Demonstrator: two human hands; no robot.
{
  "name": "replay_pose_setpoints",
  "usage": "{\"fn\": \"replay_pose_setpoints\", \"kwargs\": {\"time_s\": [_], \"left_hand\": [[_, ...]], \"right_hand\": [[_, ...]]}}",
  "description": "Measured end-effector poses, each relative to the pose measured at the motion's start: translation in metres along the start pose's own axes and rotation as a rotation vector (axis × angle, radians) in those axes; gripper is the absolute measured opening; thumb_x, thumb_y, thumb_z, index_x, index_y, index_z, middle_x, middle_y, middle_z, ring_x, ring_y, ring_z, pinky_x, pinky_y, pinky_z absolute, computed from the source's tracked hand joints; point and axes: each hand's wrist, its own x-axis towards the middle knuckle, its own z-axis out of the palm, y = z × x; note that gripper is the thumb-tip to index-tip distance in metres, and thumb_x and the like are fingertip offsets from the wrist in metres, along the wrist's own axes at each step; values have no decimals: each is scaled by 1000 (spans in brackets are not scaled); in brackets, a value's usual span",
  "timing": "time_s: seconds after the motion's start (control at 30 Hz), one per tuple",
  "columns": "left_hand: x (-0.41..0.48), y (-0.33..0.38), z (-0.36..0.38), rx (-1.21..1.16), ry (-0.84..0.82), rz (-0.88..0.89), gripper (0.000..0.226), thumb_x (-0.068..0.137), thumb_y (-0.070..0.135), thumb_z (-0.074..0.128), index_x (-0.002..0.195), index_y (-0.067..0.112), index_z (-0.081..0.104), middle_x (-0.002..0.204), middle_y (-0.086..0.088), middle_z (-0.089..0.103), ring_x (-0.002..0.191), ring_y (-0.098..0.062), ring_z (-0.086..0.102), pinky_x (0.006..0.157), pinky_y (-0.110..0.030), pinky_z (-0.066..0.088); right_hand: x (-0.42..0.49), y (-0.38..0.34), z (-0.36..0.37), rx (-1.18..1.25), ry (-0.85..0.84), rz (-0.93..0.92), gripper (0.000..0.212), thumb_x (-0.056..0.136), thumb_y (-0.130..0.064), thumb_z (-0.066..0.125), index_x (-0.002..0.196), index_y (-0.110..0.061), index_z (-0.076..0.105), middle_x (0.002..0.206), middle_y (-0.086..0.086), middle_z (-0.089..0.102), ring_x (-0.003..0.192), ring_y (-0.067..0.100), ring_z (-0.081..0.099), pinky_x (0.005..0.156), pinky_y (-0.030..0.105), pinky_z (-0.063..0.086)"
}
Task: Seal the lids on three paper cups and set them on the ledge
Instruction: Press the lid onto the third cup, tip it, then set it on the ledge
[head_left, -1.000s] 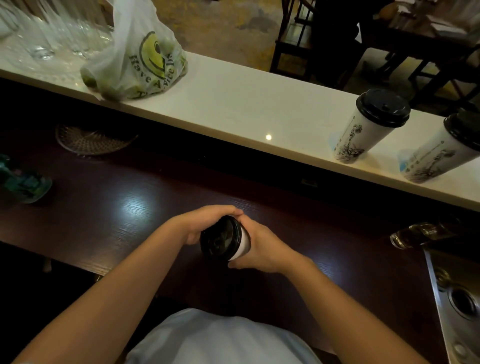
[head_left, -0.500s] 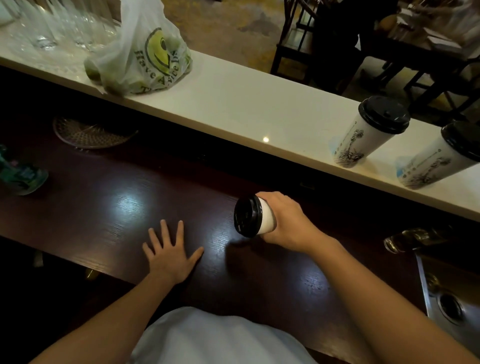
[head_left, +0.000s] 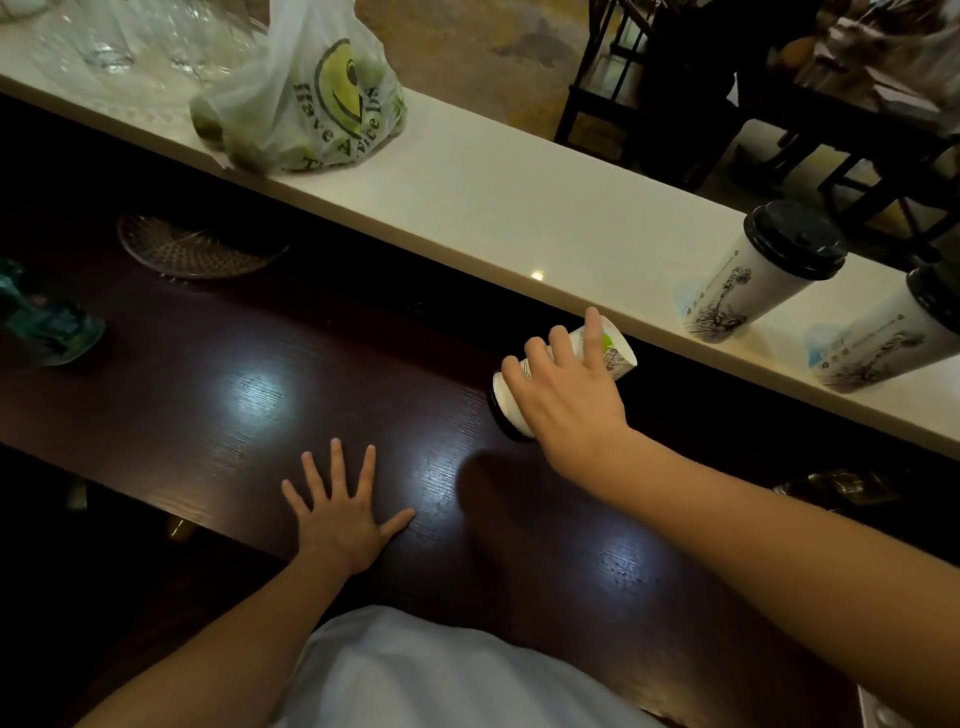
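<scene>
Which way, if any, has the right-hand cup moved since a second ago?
Yes: the right hand carried the paper cup rightward and away across the dark counter, up to the white ledge.

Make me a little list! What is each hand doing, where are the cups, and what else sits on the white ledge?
Left hand: flat on the counter, fingers spread
Right hand: grips a cup, tipped over, lid end toward the person
On ledge: lidded cup and second lidded cup, upright, at the right
Also on ledge: smiley bag, at the left
</scene>
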Motion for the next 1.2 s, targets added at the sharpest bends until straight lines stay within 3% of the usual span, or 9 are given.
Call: {"fn": "replay_pose_setpoints", "kwargs": {"time_s": [0.2, 0.37, 0.53, 0.6, 0.7, 0.83, 1.03, 1.2], "left_hand": [[0, 0, -2, -3, -26, -21, 109, 71, 95, 18, 150, 36, -27, 161, -10, -34, 146, -46, -28, 113, -71, -9], [0, 0, -1, -7, -39, -26, 110, 69, 97, 17, 151, 37, -27, 161, -9, -35, 146, -45, -29, 113, -71, -8], [1, 1, -1, -17, -42, -31, 111, 68, 97, 18, 152, 38, -25, 161, -8, -35, 146, -44, -29, 114, -71, -8], [1, 1, -1, -12, -48, -34, 111, 68, 97, 18, 151, 38, -26, 161, -8, -36, 147, -44, -29, 114, -71, -7], [0, 1, -3, -16, -60, -36, 111, 68, 97, 19, 151, 38, -26, 160, -8, -36, 147, -43, -30, 114, -70, -8], [1, 1, -4, -7, -69, -35, 111, 68, 97, 18, 151, 38, -27, 160, -8, -36, 146, -44, -29, 115, -71, -7], [0, 2, -5, -4, -69, -34, 111, 69, 96, 18, 152, 37, -25, 161, -9, -35, 147, -45, -28, 114, -70, -7], [1, 2, -5, -9, -77, -36, 110, 69, 97, 19, 151, 38, -26, 161, -9, -35, 146, -44, -29, 113, -70, -8]], "right_hand": [[15, -16, -5, -297, -113, 18, 55, 91, -29, 56, 139, -4, 44, 134, 27, 46, 133, 51, 33, 110, 77, -5], [30, -30, 10, -401, -307, 60, 66, 83, -24, 75, 141, -12, 46, 134, 22, 49, 132, 51, 31, 90, 87, -18], [30, -36, 21, -453, -369, 44, 79, 75, -5, 79, 144, -8, 41, 140, 22, 46, 137, 52, 30, 103, 83, -6], [28, -38, 24, -439, -375, 32, 77, 77, -8, 78, 144, -8, 41, 140, 22, 47, 137, 52, 30, 100, 84, -9], [29, -34, 24, -357, -302, 45, 63, 86, -22, 71, 142, -12, 46, 136, 21, 49, 133, 51, 32, 93, 86, -15], [25, -10, 1, -173, -139, 94, 54, 90, -33, 55, 138, -10, 47, 133, 21, 49, 132, 49, 34, 111, 76, -3], [14, 30, -43, 122, -59, 176, 53, 81, -23, 63, 132, -15, 48, 132, 14, 49, 133, 43, 36, 113, 74, 2], [7, 47, -49, 463, -70, 259, 74, 76, -16, 71, 142, -21, 38, 133, 11, 46, 131, 40, 36, 113, 73, 11]]}}
